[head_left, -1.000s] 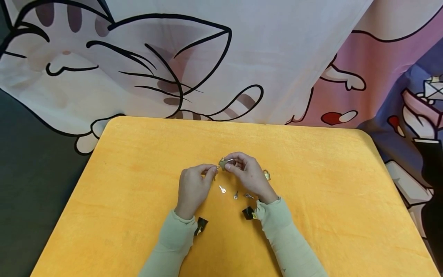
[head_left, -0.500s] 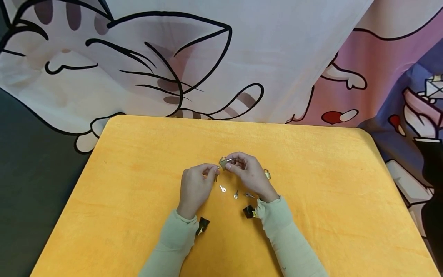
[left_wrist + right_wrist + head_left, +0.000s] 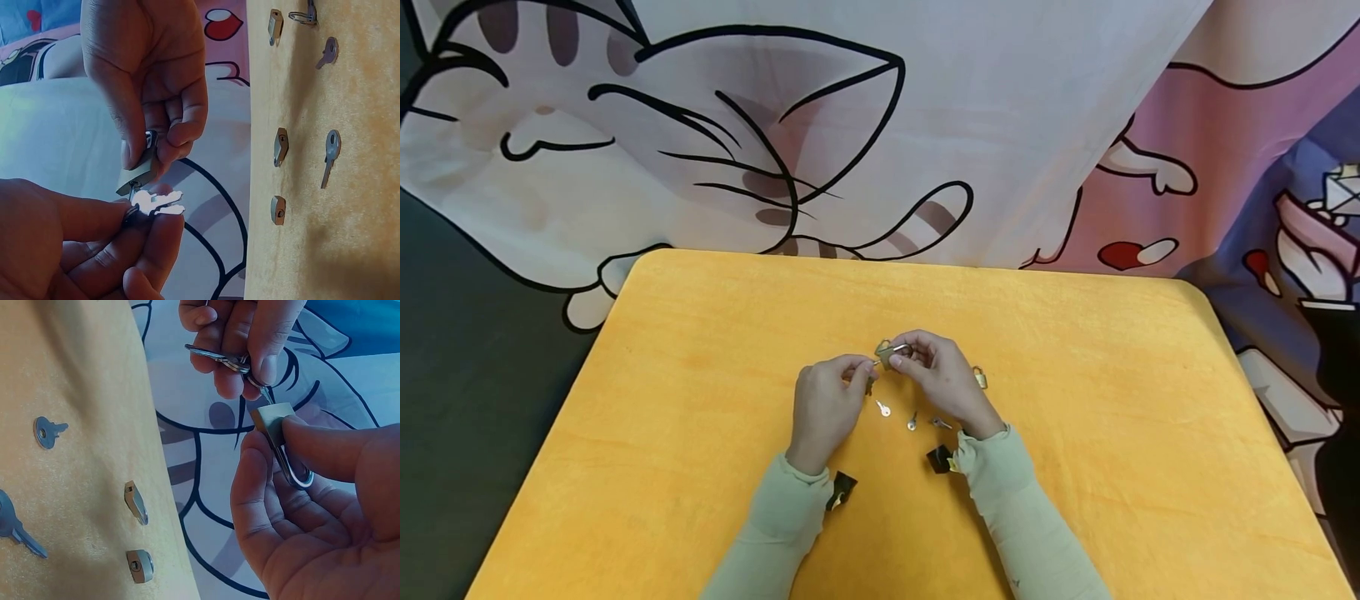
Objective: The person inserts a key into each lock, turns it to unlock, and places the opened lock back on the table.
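My left hand [image 3: 827, 410] pinches one key between thumb and fingers, its tip right at the keyhole of a brass padlock. Other shiny keys [image 3: 161, 203] hang from the same bunch, over the left fingers. My right hand [image 3: 946, 380] holds that padlock [image 3: 274, 422] by its body between thumb and fingers, keyhole side facing the left hand. The padlock's silver shackle [image 3: 299, 478] points back toward the right palm. Both hands meet above the middle of the table, and the left fingers hide the head of the pinched key.
Loose keys lie on the yellow table [image 3: 700, 375] below the hands, among them a silver key [image 3: 883, 409] and a darker one [image 3: 912, 423]. A small padlock [image 3: 980, 378] stands right of the right hand. More padlocks [image 3: 280, 147] stand near the far side. A cartoon-print cloth [image 3: 1000, 125] hangs behind.
My left hand has shifted slightly right, bringing the key closer to the padlock. The right hand stays nearly in place, still holding the padlock.
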Tool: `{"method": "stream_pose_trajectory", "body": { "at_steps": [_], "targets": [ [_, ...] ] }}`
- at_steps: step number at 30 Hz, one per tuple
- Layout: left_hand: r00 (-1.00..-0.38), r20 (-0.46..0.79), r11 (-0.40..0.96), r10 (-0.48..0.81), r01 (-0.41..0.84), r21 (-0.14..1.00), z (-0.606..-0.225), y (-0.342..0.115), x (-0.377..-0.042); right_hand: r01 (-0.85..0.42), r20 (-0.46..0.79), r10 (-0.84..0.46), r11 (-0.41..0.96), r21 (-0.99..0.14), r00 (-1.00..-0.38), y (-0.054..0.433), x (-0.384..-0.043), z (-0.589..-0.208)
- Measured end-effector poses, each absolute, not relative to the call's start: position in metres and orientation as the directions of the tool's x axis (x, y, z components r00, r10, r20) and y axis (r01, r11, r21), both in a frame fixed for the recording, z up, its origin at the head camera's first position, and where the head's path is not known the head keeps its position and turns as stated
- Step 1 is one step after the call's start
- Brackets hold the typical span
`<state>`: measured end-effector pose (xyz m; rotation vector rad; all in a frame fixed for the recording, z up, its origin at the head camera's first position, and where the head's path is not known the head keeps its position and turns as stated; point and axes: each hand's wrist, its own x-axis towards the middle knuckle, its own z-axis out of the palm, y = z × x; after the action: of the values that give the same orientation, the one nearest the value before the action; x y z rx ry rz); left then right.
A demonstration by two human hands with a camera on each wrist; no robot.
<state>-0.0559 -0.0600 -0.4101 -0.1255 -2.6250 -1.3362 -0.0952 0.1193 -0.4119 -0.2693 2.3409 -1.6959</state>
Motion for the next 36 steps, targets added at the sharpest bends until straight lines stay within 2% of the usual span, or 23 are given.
{"method": "stream_pose_trajectory", "body": {
  "at_steps": [20, 28, 36],
  "targets": [
    [-0.978, 0.208, 0.575, 0.009, 0.175, 0.799, -0.4102, -0.0589, -0.0560, -0.002, -0.091, -0.291, 0.306, -0.952, -0.952, 0.1165, -0.0932, -0.4121],
    [-0.986, 0.164, 0.555, -0.033, 0.118, 0.823, -0.4115, -0.0593, -0.0562, 0.033, -0.127, -0.265, 0.334, -0.942, -0.956, 0.1158, -0.0935, -0.4121],
    [-0.980, 0.176, 0.545, -0.089, 0.100, 0.833, -0.4120, -0.0592, -0.0576, 0.056, -0.129, -0.255, 0.276, -0.960, -0.958, 0.1163, -0.0933, -0.4115]
  ]
}}
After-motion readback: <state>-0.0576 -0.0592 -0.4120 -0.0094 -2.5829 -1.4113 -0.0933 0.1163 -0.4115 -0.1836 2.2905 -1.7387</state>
